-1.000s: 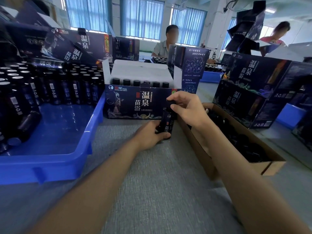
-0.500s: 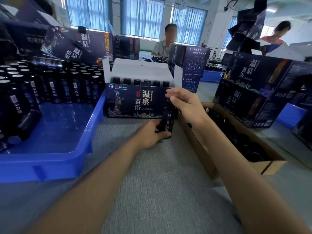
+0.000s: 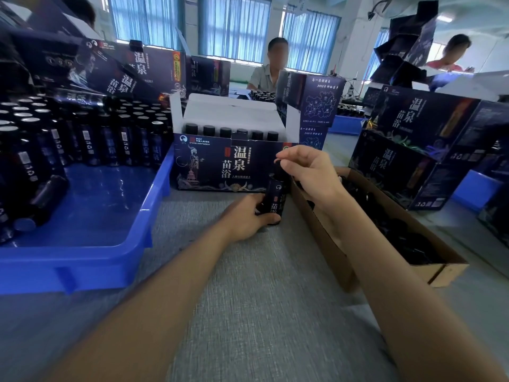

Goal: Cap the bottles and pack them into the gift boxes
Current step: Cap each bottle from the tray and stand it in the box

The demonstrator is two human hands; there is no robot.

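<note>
Bottle (image 3: 275, 198) in L hand (image 3: 245, 219), R hand (image 3: 308, 172) atop

Your grey cloth-topped table (image 3: 248, 312): blue plastic tray (image 3: 82, 266) at the left edge, dark glass bottles (image 3: 88, 139) standing in its far half. Open dark cardboard gift box (image 3: 220, 166) behind centre, with a row of capped bottles (image 3: 225, 131) inside. Single dark glass bottle (image 3: 275, 199) upright just before its right corner. Brown cardboard carton (image 3: 325, 244) holding black caps (image 3: 399, 235) on your right.

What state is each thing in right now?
bottle, upright.
left hand, grips bottle body.
right hand, pinches bottle top.
gift box, open, six capped bottles inside.
blue tray, holds uncapped bottles, most upright.
cardboard box, open, black caps inside.
</note>
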